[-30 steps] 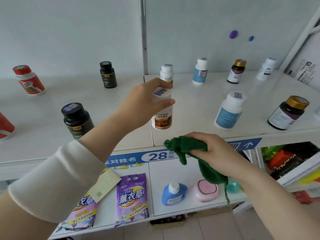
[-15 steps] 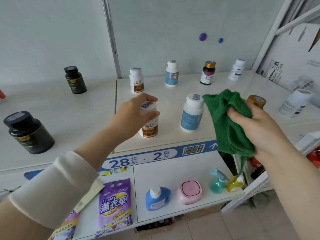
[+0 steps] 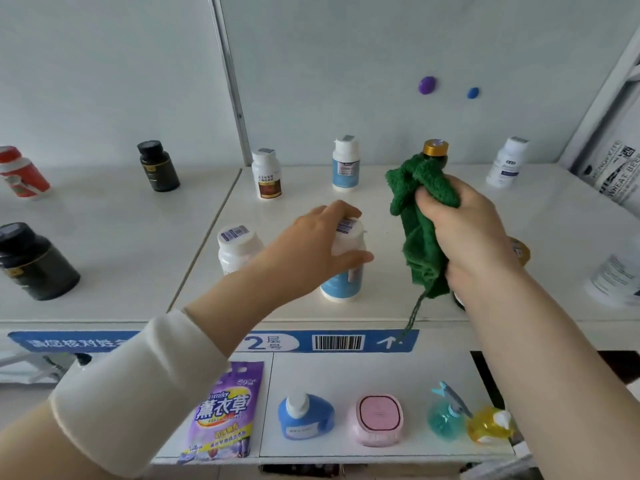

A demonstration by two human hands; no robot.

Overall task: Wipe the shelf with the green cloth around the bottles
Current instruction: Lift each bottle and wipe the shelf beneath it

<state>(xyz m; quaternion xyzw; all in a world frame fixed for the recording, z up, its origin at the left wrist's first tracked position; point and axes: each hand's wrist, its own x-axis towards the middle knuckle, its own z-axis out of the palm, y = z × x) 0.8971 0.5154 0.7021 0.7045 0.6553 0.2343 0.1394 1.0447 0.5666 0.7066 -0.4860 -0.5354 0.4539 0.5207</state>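
two black bottles (image 3: 158, 166) (image 3: 33, 263), one green cloth (image 3: 419, 209), two hands (image 3: 322, 244) (image 3: 464, 230), one purple bag (image 3: 225, 414)

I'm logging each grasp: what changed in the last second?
The left hand let go of the brown-label bottle and took the blue-label bottle. The right hand lifted the green cloth above the shelf. The cloth stays gripped.

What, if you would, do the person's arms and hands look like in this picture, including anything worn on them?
Both hands are bare: no gloves, rings, watch or markings show. The left hand comes from an arm with a white, soft-looking sleeve pushed up to mid-forearm, its edge rolled into a thick cuff. The right hand comes from an arm with no sleeve in view, bare to the frame edge.
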